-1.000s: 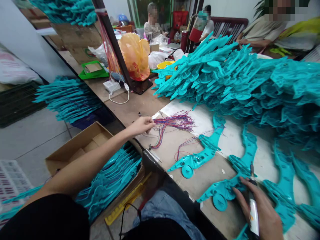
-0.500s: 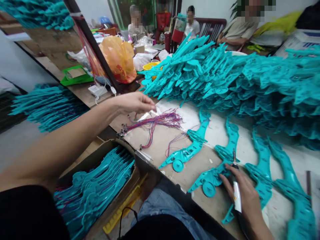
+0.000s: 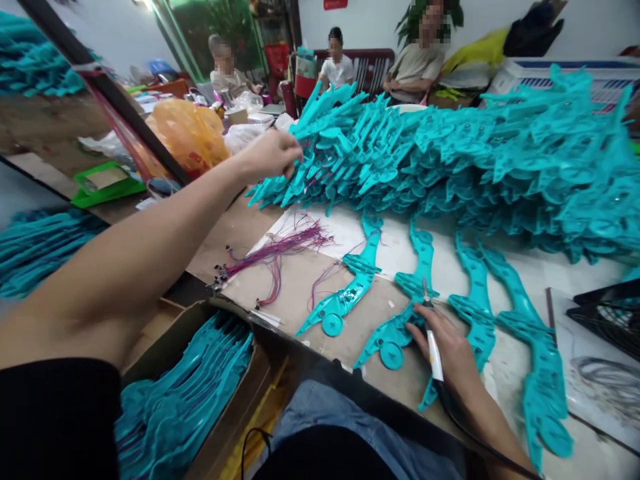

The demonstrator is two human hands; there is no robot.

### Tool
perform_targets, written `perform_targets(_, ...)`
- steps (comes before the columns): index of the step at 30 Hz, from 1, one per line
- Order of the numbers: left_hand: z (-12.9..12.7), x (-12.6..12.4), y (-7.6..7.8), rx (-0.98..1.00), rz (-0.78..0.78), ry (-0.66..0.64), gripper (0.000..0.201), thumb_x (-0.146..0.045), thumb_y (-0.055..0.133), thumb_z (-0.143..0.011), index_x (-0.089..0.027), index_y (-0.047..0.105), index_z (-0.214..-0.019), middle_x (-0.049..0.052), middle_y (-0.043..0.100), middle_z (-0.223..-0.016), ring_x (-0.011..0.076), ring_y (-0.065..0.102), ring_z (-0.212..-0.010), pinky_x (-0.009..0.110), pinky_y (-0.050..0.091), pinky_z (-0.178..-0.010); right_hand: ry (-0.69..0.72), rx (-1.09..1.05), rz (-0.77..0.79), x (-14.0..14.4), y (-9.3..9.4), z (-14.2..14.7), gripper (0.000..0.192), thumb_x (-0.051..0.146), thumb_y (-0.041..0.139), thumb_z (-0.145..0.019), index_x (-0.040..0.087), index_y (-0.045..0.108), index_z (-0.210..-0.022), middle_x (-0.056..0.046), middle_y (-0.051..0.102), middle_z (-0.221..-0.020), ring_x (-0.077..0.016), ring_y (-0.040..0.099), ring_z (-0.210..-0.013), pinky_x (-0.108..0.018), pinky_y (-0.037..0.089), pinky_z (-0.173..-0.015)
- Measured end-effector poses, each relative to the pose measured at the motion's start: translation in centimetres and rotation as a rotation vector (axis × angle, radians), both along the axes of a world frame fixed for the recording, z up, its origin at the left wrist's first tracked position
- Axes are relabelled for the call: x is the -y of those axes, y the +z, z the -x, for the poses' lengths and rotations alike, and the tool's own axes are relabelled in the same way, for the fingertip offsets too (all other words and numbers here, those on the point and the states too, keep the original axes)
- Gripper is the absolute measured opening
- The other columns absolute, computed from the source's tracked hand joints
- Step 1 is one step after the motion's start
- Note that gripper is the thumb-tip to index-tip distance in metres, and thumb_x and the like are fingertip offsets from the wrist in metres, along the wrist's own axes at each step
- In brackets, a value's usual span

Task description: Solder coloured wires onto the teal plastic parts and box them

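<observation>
My left hand (image 3: 277, 155) is raised at the left end of the big heap of teal plastic parts (image 3: 450, 147), its fingers curled together; what they hold, if anything, I cannot make out. My right hand (image 3: 453, 343) grips a soldering iron (image 3: 434, 350), its metal tip pointing away from me, with its fingers beside a teal plastic part (image 3: 385, 333) on the bench. Left of that lies another teal part (image 3: 357, 283) with thin red and blue wires across it. A bundle of red and purple wires (image 3: 280, 250) rests farther left.
Two more teal parts (image 3: 473, 293) lie right of the iron, and a black fan-like grille (image 3: 607, 313) stands at the right edge. Below the bench a cardboard box (image 3: 167, 333) holds stacked teal parts. A dark post (image 3: 120, 100) rises at left. Several people sit behind.
My left hand has moved up and away from above the wire bundle to the heap. The view has turned to the right. My right hand keeps the soldering iron at the same teal part.
</observation>
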State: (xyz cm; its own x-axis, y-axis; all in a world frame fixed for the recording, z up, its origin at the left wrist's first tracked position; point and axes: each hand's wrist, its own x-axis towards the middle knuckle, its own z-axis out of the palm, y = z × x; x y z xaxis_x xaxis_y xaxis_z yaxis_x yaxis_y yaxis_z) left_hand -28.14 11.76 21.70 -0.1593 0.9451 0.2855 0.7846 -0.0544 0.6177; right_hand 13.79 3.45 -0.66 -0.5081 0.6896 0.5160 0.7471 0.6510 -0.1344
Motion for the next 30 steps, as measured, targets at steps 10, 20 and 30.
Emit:
perform_targets(10, -3.1, 0.6, 1.6, -0.020, -0.193, 0.029, 0.020, -0.019, 0.043, -0.100, -0.005, 0.057, -0.097, -0.008, 0.045, -0.050, 0.0026, 0.040, -0.060, 0.015, 0.032, -0.068, 0.012, 0.001, 0.057, 0.5, 0.6, 0.2, 0.031, 0.038, 0.052, -0.093, 0.018, 0.059, -0.117, -0.014, 0.069, -0.115, -0.0269, 0.068, -0.106, -0.041, 0.057, -0.087)
perform_targets(20, -10.0, 5.0, 1.9, 0.343, -0.028, -0.248, 0.018, -0.021, 0.051, -0.093, -0.018, 0.057, -0.075, -0.001, 0.057, -0.059, 0.0066, 0.044, -0.044, 0.021, 0.033, -0.044, -0.044, -0.338, -0.098, 0.7, 7.4, 1.7, 0.031, 0.032, 0.059, -0.090, 0.023, 0.054, -0.119, -0.011, 0.067, -0.123, -0.0235, 0.066, -0.111, -0.039, 0.054, -0.097)
perform_targets(30, -17.0, 9.0, -3.2, 0.989, 0.175, -0.612, 0.029, -0.034, 0.074, -0.079, -0.015, 0.058, -0.094, -0.004, 0.057, -0.059, 0.0045, 0.042, -0.046, 0.016, 0.027, -0.043, 0.233, -1.075, 0.546, 0.8, 14.7, 7.1, 0.043, 0.038, 0.073, -0.077, 0.026, 0.049, -0.109, -0.001, 0.072, -0.095, -0.0129, 0.068, -0.065, -0.027, 0.057, -0.059)
